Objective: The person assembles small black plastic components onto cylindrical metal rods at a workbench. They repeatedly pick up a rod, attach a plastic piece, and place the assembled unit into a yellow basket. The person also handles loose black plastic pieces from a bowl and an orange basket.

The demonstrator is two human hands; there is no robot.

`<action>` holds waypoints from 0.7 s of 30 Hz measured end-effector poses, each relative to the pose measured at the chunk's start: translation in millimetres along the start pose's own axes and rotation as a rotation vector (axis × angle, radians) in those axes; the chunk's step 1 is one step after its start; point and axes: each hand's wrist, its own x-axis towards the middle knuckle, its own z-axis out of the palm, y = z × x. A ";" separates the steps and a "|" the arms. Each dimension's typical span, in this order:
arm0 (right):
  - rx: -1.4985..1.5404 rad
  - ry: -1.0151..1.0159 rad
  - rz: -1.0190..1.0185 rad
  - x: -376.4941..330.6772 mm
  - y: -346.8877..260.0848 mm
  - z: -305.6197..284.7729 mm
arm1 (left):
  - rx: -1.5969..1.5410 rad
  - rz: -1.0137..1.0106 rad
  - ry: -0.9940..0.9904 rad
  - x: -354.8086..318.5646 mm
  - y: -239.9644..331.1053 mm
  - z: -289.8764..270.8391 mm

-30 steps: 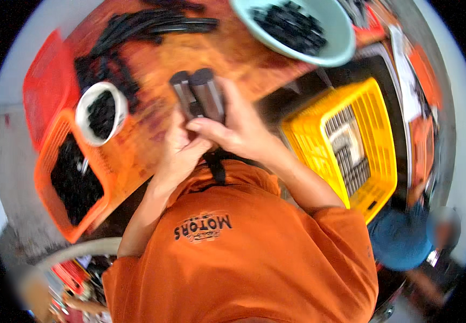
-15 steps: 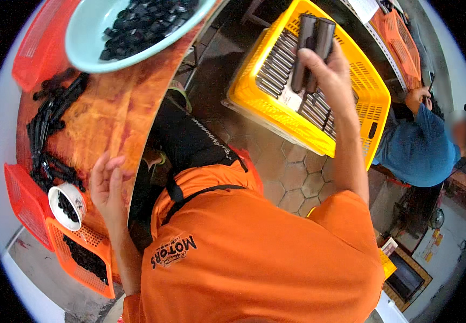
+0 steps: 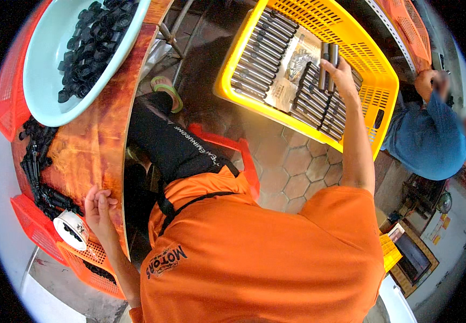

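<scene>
My right hand [image 3: 341, 78] grips a pair of dark, shiny cylindrical tubes [image 3: 333, 54] over the yellow crate [image 3: 223, 81]. Rows of similar dark tubes [image 3: 260, 54] lie in the crate, on both sides of a printed paper sheet [image 3: 281, 92]. Whether the held tubes touch those below, I cannot tell. My left hand [image 3: 99, 211] hovers at the edge of the reddish-brown wooden table [image 3: 90, 145], its fingers loosely bent with nothing visible in them. Beside it lies a heap of black slender parts [image 3: 36, 167].
A pale blue basin [image 3: 44, 102] of black ring-like pieces [image 3: 90, 59] stands on the table. Near my left arm are a white bowl [image 3: 79, 223], an orange basket [image 3: 85, 269] and a red basket [image 3: 36, 231]. A person in blue [image 3: 424, 142] works at the right.
My right hand has lowered the held tubes down toward the crate's contents. The view has shifted, and my left hand stays by the table edge.
</scene>
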 end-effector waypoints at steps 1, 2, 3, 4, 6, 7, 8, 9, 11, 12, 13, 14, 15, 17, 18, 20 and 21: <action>-0.033 0.016 0.056 9.6 19.9 -14.6 | 0.001 0.011 -0.009 1.5 -2.6 -1.0; -0.016 0.025 0.090 9.7 20.2 -20.0 | 0.003 0.020 -0.014 1.7 -5.2 -2.7; 0.000 0.034 0.125 9.4 20.3 -25.1 | 0.006 0.028 -0.019 2.0 -6.2 -2.8; 0.014 0.006 0.109 16.9 34.4 -33.9 | 0.012 0.031 -0.012 2.3 -5.8 -1.4; -0.046 0.014 0.110 16.8 38.2 -37.0 | 0.026 0.033 0.000 1.8 -5.1 0.5; -0.071 -0.002 0.126 18.0 42.9 -40.0 | 0.029 0.028 0.000 1.6 -5.7 0.7; -0.087 0.002 0.119 19.6 52.3 -43.3 | 0.032 0.025 -0.002 2.4 -6.8 0.3; -0.102 0.006 0.114 21.1 63.5 -44.7 | 0.035 0.023 -0.004 3.6 -8.0 0.1; -0.076 0.020 0.152 18.6 70.7 -42.3 | 0.033 0.022 -0.008 4.8 -11.9 -1.5; -0.034 0.030 0.197 13.5 65.8 -35.6 | 0.033 0.021 -0.007 4.7 -12.1 -1.4; 0.007 0.040 0.241 10.3 63.5 -30.8 | 0.039 -0.010 0.005 3.3 -8.6 0.4; -0.016 0.042 0.213 7.7 69.9 -29.4 | 0.041 -0.038 0.010 2.5 -1.8 4.1; 0.094 -0.002 0.281 5.7 72.9 -24.7 | 0.041 -0.067 0.022 1.0 1.5 6.3; 0.150 -0.033 0.309 3.8 96.2 -5.2 | 0.068 -0.059 0.044 0.6 0.7 6.9; 0.176 -0.044 0.402 -5.6 86.9 10.2 | 0.082 -0.054 0.053 1.1 0.1 7.8; 0.148 -0.130 0.444 -13.8 85.8 38.0 | 0.077 -0.038 0.046 2.8 -8.9 3.6; 0.154 -0.154 0.500 -22.9 73.4 51.1 | 0.075 -0.029 0.040 4.3 -12.0 1.7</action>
